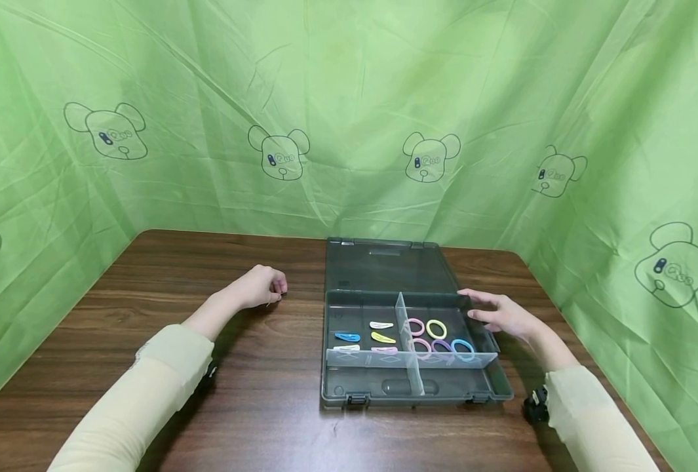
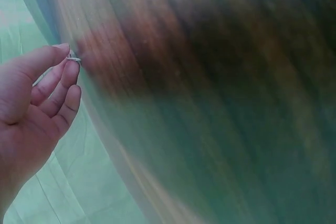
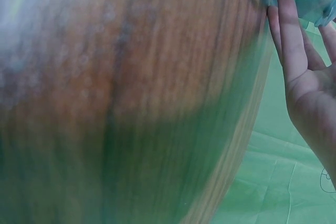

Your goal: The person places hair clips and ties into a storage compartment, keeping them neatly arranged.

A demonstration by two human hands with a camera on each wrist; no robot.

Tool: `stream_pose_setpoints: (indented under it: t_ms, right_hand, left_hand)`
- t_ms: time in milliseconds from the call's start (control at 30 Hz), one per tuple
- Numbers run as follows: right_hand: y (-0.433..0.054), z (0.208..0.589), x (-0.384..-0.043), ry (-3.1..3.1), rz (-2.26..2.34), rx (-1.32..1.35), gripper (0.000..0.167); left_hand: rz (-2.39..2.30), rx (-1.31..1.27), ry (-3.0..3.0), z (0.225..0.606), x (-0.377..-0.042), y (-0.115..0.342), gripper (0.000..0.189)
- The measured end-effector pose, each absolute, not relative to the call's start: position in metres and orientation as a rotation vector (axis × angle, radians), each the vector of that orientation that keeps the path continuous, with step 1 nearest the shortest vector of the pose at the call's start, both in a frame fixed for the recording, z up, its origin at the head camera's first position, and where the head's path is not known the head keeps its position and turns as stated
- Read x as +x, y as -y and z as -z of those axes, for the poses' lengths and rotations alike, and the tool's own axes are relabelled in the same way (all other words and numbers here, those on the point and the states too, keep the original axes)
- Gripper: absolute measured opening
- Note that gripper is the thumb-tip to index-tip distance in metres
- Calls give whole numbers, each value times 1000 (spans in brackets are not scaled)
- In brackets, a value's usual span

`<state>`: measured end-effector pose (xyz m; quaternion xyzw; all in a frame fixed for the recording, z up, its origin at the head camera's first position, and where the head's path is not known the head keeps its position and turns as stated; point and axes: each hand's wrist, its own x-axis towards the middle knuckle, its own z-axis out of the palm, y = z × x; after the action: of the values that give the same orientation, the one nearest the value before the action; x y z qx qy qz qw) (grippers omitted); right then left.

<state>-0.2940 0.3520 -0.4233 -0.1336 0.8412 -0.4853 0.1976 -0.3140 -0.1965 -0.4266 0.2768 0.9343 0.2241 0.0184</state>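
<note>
My left hand (image 1: 261, 286) is low over the table, left of the box. Between its thumb and index finger it pinches a small pale hair clip (image 2: 74, 59), mostly covered by the fingertips. A dark see-through organizer box (image 1: 369, 398) lies with its lid (image 1: 384, 265) folded back. Its back left compartment holds several snap hair clips, among them a blue clip (image 1: 347, 337) and a yellow clip (image 1: 383, 338). Several hair ties, including a yellow hair tie (image 1: 436, 329), lie in the back right compartment. My right hand (image 1: 504, 316) rests at the box's right edge, fingers extended.
Clear dividers (image 1: 402, 321) split the box, and its two front compartments hold nothing visible. The wooden table (image 1: 254, 387) extends to both sides. Green cloth (image 1: 349, 78) hangs behind the table and along its sides.
</note>
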Motion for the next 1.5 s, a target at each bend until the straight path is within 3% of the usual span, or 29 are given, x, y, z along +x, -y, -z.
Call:
stream_pose_setpoints:
  t_ms: [700, 1500]
  right_hand:
    - [-353, 422, -294, -2352, 1344, -375, 55]
    - [-351, 421, -293, -2350, 1346, -369, 56]
  left_hand:
    - [-655, 952, -2960, 424, -313, 200, 9]
    - [-651, 1011, -2943, 392, -285, 174, 9]
